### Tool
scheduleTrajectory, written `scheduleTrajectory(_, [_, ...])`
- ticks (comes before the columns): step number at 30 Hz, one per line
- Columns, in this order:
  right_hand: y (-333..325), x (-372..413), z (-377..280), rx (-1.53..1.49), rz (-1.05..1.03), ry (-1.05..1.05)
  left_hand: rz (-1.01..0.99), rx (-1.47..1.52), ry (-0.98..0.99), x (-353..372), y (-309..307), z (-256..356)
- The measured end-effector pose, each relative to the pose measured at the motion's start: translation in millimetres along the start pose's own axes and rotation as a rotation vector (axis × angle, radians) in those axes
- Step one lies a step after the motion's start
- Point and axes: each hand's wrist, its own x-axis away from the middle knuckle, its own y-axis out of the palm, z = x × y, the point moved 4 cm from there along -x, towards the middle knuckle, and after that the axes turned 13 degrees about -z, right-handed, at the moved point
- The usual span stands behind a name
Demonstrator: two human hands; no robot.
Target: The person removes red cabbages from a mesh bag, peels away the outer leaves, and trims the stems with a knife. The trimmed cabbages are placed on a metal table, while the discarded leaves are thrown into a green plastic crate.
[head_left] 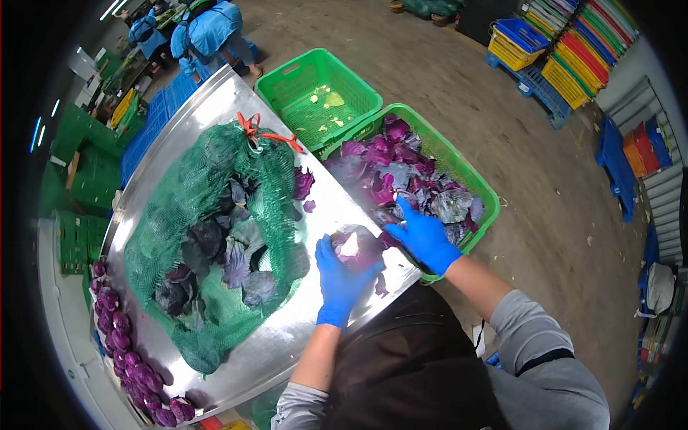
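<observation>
My left hand point(341, 281), in a blue glove, is wrapped round a red cabbage point(356, 247) whose pale cut stem faces up, at the near edge of the steel table point(287, 351). My gloved right hand point(423, 236) is over the near side of a green crate full of purple leaves point(387, 168); its fingers are partly spread, and I see nothing in them. Left of the cabbage lies an open green mesh sack point(175, 208) with dark cabbages and loose leaves inside. Torn leaves point(304, 183) lie beside the sack.
Trimmed cabbages point(143, 376) line the table's left edge. A green crate point(319, 93) with a few pale scraps stands beyond the table. Two people in blue point(208, 32) bend at the upper left. Stacked crates point(577, 61) and blue pallets point(537, 89) are at the upper right.
</observation>
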Motion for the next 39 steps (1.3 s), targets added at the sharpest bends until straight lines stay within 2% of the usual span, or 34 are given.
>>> scheduleTrajectory(1, [-5.6, 7.7, -22.5, -0.031, 0.152, -0.213, 0.005, 0.002, -0.018, -4.1, -0.1, 3.5])
scheduleTrajectory(3, [-10.8, 22.0, -57.0, 0.019, 0.094, -0.229, 0.004, 0.001, -0.031, -11.2, 1.2, 5.1])
scheduleTrajectory(4, [-9.5, 25.1, -67.7, 0.069, 0.031, -0.253, 0.008, 0.054, 0.031, -15.4, 2.4, 4.8])
scheduleTrajectory(5, [-7.8, 26.3, -69.4, 0.068, 0.033, -0.248, 0.010, 0.108, 0.090, -17.0, 3.2, 5.4])
scheduleTrajectory(8, [-5.4, 26.3, -67.5, -0.082, -0.088, -0.221, -0.033, 0.135, 0.084, -18.0, 4.7, 9.5])
scheduleTrajectory(11, [6.2, 14.2, -62.2, 0.033, -0.072, -0.299, 0.009, -0.011, 0.153, -11.6, 3.2, 17.4])
scheduleTrajectory(15, [-5.3, 25.5, -71.8, -0.098, -0.073, -0.271, -0.057, 0.060, 0.100, -10.6, 1.2, 13.1])
scheduleTrajectory(17, [-13.7, 32.8, -79.5, 0.186, 0.035, -0.337, -0.068, 0.072, 0.077, -12.1, 0.2, 12.8])
scheduleTrajectory(21, [-1.7, 20.0, -73.5, 0.115, -0.021, -0.334, -0.059, 0.013, 0.080, -9.6, 1.2, 13.0])
scheduleTrajectory(24, [-2.9, 24.2, -76.4, 0.132, 0.032, -0.354, -0.097, -0.013, 0.077, -8.3, 0.1, 14.2])
scheduleTrajectory(27, [-6.5, 30.9, -76.1, 0.096, -0.003, -0.257, -0.069, 0.019, 0.027, -8.4, 3.8, 9.6])
scheduleTrajectory(29, [-10.5, 33.0, -83.9, 0.186, 0.062, -0.311, -0.092, 0.057, 0.066, -8.7, 3.1, 10.9])
scheduleTrajectory(33, [-5.8, 11.9, -75.5, 0.145, 0.024, -0.376, -0.078, 0.062, 0.046, -10.8, 1.5, 18.1])
scheduleTrajectory(35, [-2.0, 1.8, -74.3, 0.381, 0.175, -0.624, 0.072, -0.033, 0.041, -11.3, 2.0, 14.4])
scheduleTrajectory(36, [-1.6, -4.8, -70.1, 0.382, 0.153, -0.649, 0.013, -0.059, -0.039, -8.6, 1.4, 14.9])
scheduleTrajectory(37, [-22.8, -19.8, -73.3, 0.027, -0.293, -0.393, 0.010, -0.053, -0.038, -3.3, 4.2, 15.6])
scheduleTrajectory(39, [-13.4, -46.1, -34.7, 0.153, -0.323, -0.392, -0.023, -0.193, 0.099, 13.4, 11.2, 18.7])
